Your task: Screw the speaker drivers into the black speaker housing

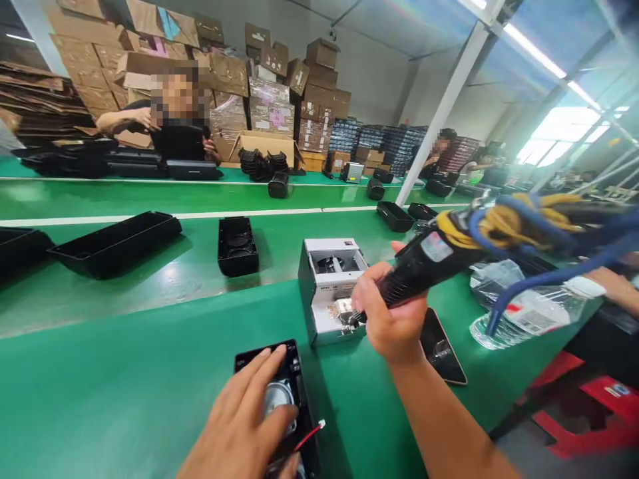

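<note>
Left hand (pixel 234 426) flat across a black speaker housing (pixel 294 352), fingers (pixel 277 356) spread apart and pressing down rather than gripping, most likely to pin the housing against the green table (pixel 100 399) and keep it from sliding. Under those fingers, a round metal speaker driver (pixel 277 399), with a red wire (pixel 310 436) running out past the housing's edge. Right hand (pixel 392 313) raised above the table, its fingers (pixel 372 293) clamped around the black grip of an electric screwdriver (pixel 424 269), the tip angled down into the front of a silver screw feeder (pixel 312 313) (lid off, drum showing). Feeder just ahead of the housing, probably for a short reach between the two. Overhead, yellow and blue cords (pixel 519 223) trailing away to the right from the screwdriver's tail, apparently routed high to stay clear of the hands. Beside the right wrist, a dark phone (pixel 442 349) lying flat, and past it a plastic water bottle (pixel 529 313). Farther off, on a second green table (pixel 150 196), a row of black housings (pixel 114 243), and beyond it a co-worker (pixel 180 141) among stacked cartons (pixel 319 113).
</note>
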Available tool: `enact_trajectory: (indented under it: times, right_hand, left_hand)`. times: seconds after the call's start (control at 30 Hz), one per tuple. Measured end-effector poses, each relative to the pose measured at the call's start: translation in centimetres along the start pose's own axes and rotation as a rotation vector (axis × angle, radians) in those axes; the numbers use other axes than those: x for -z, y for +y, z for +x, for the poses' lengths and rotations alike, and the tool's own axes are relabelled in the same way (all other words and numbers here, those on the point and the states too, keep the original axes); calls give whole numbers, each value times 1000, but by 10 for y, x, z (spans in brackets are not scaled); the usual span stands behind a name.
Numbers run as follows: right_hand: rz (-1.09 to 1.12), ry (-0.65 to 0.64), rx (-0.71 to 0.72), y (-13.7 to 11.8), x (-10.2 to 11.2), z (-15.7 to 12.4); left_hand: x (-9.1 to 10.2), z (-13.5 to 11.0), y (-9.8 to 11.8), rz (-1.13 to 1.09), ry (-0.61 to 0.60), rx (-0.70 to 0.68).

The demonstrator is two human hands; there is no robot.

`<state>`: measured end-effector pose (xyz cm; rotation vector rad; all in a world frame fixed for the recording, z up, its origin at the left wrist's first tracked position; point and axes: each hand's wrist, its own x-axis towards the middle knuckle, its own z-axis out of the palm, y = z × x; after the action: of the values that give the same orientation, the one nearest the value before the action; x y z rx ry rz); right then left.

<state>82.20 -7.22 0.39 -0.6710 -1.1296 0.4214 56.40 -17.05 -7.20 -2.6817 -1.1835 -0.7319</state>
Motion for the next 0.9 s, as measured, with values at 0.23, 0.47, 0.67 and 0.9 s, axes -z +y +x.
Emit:
enact_trajectory:
  times: [0.23, 0.47, 0.67, 0.9]
  right_hand:
    - [67, -39, -280, -31, 3, -39]
    - [281, -39, -285, -95, -7, -88]
    - [164, -157, -242, -74, -18, -122]
    - [184, -118, -247, -56, -29, -123]
  left_hand:
    - [-1, -13, 15, -177, -6, 149]
    - [24, -25, 15, -366, -41, 345]
    - [21, -23, 16, -392, -74, 343]
    - [23, -23, 16, -424, -103, 341]
